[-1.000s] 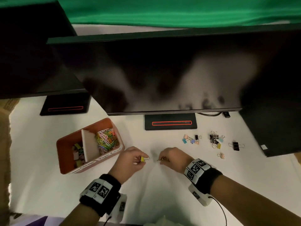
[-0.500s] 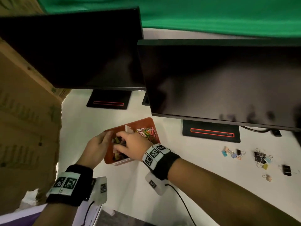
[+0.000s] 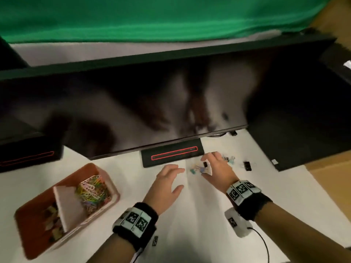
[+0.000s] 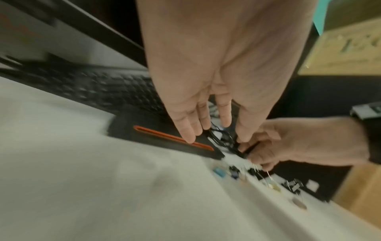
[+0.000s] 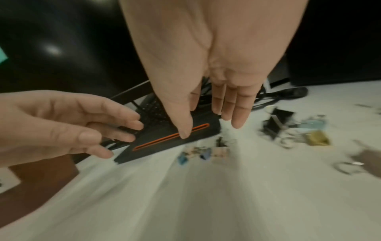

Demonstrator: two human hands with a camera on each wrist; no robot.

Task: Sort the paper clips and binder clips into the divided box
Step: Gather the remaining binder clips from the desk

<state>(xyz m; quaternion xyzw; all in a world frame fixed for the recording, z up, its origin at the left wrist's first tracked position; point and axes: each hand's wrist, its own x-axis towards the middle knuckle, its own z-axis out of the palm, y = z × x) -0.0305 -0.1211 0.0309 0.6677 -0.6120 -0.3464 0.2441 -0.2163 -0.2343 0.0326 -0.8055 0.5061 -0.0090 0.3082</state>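
Observation:
The orange divided box [image 3: 106, 179] sits at the lower left; coloured paper clips [image 3: 93, 192] fill its far compartment and binder clips [image 3: 53, 221] lie in the near one, behind a white divider [image 3: 66, 205]. Loose binder clips [image 3: 198, 169] lie on the white table in front of the monitor foot, small blue and pale ones [image 5: 204, 154] nearest, black [image 5: 276, 120] and yellow [image 5: 318, 138] ones further right. My right hand [image 3: 205, 166] hovers over them with straight fingers [image 5: 237, 120] and holds nothing. My left hand [image 3: 179, 178] is beside it, spread and empty [image 4: 216, 137].
A wide monitor [image 3: 133, 111] overhangs the table, its black foot [image 3: 171, 154] just behind my hands. A second monitor base [image 3: 28, 158] stands at the left. More clips [image 3: 230, 160] and one black clip [image 3: 247, 166] lie to the right, near a dark box [image 3: 296, 139].
Half a second ago both hands were at the orange box, the right over the binder clip compartment. Both have swung right to the loose clips, empty, and the view has turned right.

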